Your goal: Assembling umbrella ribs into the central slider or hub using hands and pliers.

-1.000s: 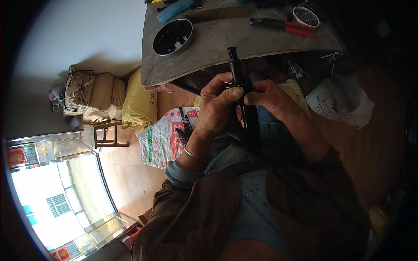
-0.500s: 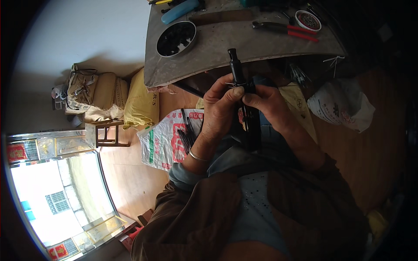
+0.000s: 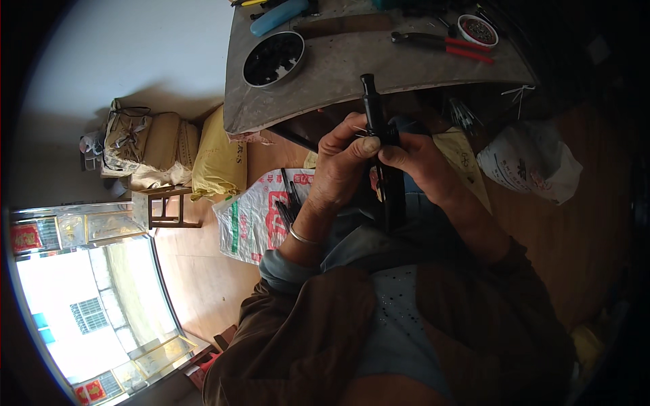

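Both my hands hold a long black rod-like thing (image 3: pixel 371 105) in front of my lap. Its stepped cylindrical end with a knob points up and away, toward the table. My left hand (image 3: pixel 340 166) is closed on it, thumb pressed on its side. Thin pale wire or pin ends stick out by the left thumb and fingertips. My right hand (image 3: pixel 425 166) grips the same black thing from the right, its thumb close to the left thumb. Below the thumbs the dark lower part runs down between my hands, and its details are hard to make out.
Ahead stands a grey table (image 3: pixel 338 64) with a bowl of small black parts (image 3: pixel 274 59), red-handled pliers (image 3: pixel 443 46) and a small white dish (image 3: pixel 478 31). A printed plastic sheet (image 3: pixel 254 223) bears black rods at left. A white bag (image 3: pixel 528 162) sits at right.
The knobbed end of the black thing has tipped slightly to the right. Both hands keep their grip and have shifted only a little.
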Demonstrator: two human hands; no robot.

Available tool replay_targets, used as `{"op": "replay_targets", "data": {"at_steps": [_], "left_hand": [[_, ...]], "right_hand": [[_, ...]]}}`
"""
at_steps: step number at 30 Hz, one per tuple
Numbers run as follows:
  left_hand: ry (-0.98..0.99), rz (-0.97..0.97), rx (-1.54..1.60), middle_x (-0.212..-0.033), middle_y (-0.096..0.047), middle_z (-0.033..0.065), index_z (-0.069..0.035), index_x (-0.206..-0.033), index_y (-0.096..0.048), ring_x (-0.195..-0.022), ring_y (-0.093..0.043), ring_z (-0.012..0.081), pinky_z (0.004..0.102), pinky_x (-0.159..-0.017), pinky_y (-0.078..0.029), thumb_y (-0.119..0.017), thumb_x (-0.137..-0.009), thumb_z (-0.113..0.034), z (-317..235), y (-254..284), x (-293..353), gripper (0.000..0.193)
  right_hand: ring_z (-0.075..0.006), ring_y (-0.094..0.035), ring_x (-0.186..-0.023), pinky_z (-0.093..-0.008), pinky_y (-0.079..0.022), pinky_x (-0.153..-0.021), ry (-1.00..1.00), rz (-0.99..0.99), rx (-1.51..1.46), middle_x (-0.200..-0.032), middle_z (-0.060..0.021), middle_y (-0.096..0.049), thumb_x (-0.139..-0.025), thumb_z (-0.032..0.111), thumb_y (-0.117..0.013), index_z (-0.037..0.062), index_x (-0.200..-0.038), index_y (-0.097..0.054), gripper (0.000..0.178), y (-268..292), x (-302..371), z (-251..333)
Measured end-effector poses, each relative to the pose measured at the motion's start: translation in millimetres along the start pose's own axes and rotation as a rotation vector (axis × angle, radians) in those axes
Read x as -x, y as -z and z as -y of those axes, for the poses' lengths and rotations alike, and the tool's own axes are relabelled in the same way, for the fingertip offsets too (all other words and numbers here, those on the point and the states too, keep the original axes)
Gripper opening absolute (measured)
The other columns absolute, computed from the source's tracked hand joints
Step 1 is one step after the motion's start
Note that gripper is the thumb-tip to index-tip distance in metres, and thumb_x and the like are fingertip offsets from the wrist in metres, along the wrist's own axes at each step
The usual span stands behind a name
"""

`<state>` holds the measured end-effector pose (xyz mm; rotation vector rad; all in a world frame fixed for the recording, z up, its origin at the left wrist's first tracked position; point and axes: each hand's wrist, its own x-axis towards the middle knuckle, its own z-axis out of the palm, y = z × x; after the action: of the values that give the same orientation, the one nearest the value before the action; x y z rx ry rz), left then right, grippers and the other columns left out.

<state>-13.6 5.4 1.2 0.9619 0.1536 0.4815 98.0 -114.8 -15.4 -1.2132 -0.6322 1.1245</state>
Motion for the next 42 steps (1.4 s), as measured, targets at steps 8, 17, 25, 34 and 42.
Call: {"op": "replay_targets", "data": {"at_steps": [8,17,25,34,42], "left_hand": [[0.121,0.005,0.126,-0.102,-0.063,0.0026,-0.004,-0.115,-0.061,-0.094,-0.059,0.0125,0.0272,-0.088,-0.047,-0.066,-0.085,-0.006,0,0,2,0.03],[0.071,-0.012,0.137,-0.101,-0.065,0.0058,-0.004,-0.111,-0.061,-0.091,-0.062,0.0136,0.029,-0.085,-0.05,-0.067,-0.085,-0.007,4,3,-3,0.027],[0.091,0.046,0.044,-0.097,-0.061,0.0019,-0.003,-0.107,-0.062,-0.086,-0.059,0.0111,0.0243,-0.077,-0.049,-0.068,-0.084,-0.008,-3,-5,0,0.025],[0.07,0.209,-0.291,-0.113,-0.054,0.006,-0.004,-0.108,-0.059,-0.087,-0.059,0.0121,0.0224,-0.065,-0.052,-0.068,-0.084,-0.008,-22,-4,-5,0.026],[0.141,0.337,-0.327,-0.13,-0.046,0.0105,-0.004,-0.108,-0.059,-0.087,-0.061,0.0152,0.0238,-0.066,-0.054,-0.068,-0.083,-0.003,-38,3,-22,0.027]], "right_hand": [[-0.0036,-0.047,-0.056,-0.0198,-0.037,-0.051,-0.072,0.068,0.01,-0.063,0.0047,-0.052,-0.079,0.038,-0.075,0.0062,-0.078,-0.064,0.033,6,0,7],[-0.0038,-0.045,-0.054,-0.0213,-0.035,-0.049,-0.032,-0.022,0.066,-0.06,0.0051,-0.05,-0.076,0.036,-0.078,0.0064,-0.071,-0.062,0.034,7,-4,-1],[-0.0045,-0.046,-0.061,-0.0216,-0.036,-0.056,-0.115,0.14,-0.15,-0.065,0.0057,-0.051,-0.075,0.037,-0.079,0.0075,-0.074,-0.063,0.033,13,-1,-4],[-0.0121,-0.06,-0.072,-0.0263,-0.05,-0.063,-0.088,0.348,-0.476,-0.09,-0.0027,-0.06,-0.079,0.022,-0.074,0.0043,-0.112,-0.057,0.042,13,-10,-8],[-0.0161,-0.062,-0.082,-0.0319,-0.054,-0.065,-0.014,0.429,-0.714,-0.091,-0.0052,-0.061,-0.081,0.014,-0.071,0.0037,-0.117,-0.055,0.04,2,-11,-6]]}}
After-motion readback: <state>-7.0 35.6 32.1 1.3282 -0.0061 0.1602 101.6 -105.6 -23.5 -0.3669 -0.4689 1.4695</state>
